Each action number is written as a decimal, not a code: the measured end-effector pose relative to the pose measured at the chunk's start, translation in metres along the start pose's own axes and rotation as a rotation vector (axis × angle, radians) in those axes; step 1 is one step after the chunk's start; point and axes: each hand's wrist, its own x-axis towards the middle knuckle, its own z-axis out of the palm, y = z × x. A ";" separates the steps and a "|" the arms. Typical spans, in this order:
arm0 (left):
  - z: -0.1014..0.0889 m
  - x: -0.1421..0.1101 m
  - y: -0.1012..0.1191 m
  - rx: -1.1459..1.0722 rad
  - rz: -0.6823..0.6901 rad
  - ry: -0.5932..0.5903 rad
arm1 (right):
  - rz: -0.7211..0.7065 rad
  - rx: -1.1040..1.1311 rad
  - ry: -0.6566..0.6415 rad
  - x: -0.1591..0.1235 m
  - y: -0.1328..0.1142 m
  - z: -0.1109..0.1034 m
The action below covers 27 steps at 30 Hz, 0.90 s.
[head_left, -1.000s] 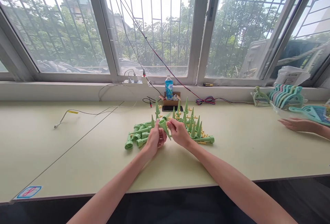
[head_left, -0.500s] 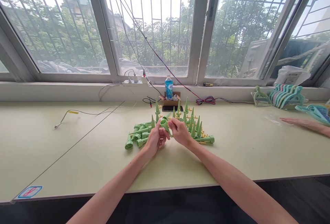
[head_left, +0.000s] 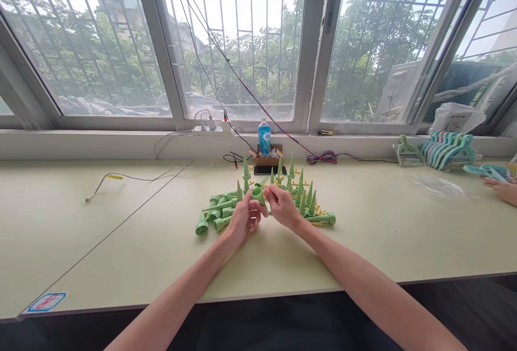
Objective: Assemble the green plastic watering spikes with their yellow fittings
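Note:
My left hand (head_left: 242, 217) is closed around a green plastic plant watering spike (head_left: 257, 194), its round open end tipped up toward me. Pressed against the side of that spike, my right hand (head_left: 283, 209) is closed in a pinch; its fingers hide whatever lies between them. Just left of my hands, several green spikes with wide collars (head_left: 214, 212) lie in a heap. Green pointed spikes (head_left: 310, 200) stand upright beyond and to the right, among small yellow valve pieces (head_left: 320, 213).
Behind the pile are a small cardboard box (head_left: 270, 161), a blue-labelled bottle (head_left: 264, 138) and a dark phone (head_left: 270, 170). Cables (head_left: 323, 157) run along the sill. At right are dustpan-like sets (head_left: 448, 151), clear plastic film (head_left: 440, 185) and another person's hand (head_left: 502, 189).
My hands and the watering spike stay nearly still. At the far right, the other person's hand has drawn back rightward from the plastic film to the light-blue item.

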 end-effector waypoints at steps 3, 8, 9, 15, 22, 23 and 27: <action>-0.001 0.001 -0.001 -0.006 0.016 -0.003 | 0.000 -0.004 0.003 0.000 0.000 0.000; -0.002 0.003 -0.003 -0.018 0.037 -0.016 | 0.009 -0.013 0.006 0.001 0.000 0.000; -0.003 0.003 -0.003 -0.019 0.040 -0.018 | 0.012 -0.016 0.006 0.001 0.001 0.000; -0.003 0.004 -0.005 -0.034 0.064 -0.023 | 0.022 -0.025 0.011 0.001 0.002 0.000; 0.001 -0.001 0.000 -0.007 0.086 -0.010 | 0.020 -0.010 0.009 0.001 0.004 0.000; 0.002 -0.001 0.001 -0.002 0.088 -0.006 | 0.020 -0.008 0.008 0.001 0.004 0.000; 0.003 -0.003 0.003 -0.001 0.110 -0.018 | 0.019 -0.006 0.011 0.001 0.003 -0.001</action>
